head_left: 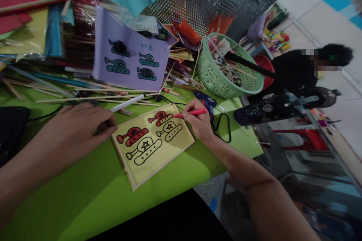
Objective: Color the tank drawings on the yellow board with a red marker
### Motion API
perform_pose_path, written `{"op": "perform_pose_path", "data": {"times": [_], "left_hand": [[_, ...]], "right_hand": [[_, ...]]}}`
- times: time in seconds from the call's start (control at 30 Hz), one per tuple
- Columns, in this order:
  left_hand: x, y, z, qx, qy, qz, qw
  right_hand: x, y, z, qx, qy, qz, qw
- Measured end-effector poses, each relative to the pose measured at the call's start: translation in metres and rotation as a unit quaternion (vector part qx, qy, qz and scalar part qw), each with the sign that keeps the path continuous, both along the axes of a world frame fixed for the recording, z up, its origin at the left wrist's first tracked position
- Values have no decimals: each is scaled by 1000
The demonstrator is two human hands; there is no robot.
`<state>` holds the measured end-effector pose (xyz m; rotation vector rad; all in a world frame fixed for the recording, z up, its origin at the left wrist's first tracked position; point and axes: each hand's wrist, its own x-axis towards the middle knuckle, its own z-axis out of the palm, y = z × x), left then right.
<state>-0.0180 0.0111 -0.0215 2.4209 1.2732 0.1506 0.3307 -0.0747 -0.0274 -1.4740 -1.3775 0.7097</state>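
A yellow card (pixel 152 152) with a pale wooden stick frame lies tilted on the green tabletop. It carries black outline drawings of tanks; the upper ones are coloured red, the lower ones plain yellow. My right hand (pixel 199 122) grips a red marker (pixel 198 112), its tip at the upper right tank. My left hand (pixel 85 124) is curled at the card's left edge, thumb and forefinger close together. A white marker (pixel 128 102) with a dark end sticks out past its fingers; its near end is hidden. Behind the card leans a purple sheet (pixel 132 71) with green tanks, some bearing dark stones.
A green basket (pixel 226 79) of odds and ends stands at the back right, near a blue glue gun (pixel 206 101) with a black cord. Wooden sticks (pixel 68 99) and packets crowd the back left. A person in black (pixel 294 67) is at the right.
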Motion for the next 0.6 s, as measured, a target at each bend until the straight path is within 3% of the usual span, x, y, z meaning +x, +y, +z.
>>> {"op": "perform_pose_path", "data": {"times": [0.6], "left_hand": [[-5, 0, -8, 25, -26, -11, 999]], "right_hand": [[0, 1, -4, 20, 6, 6, 1000]]}}
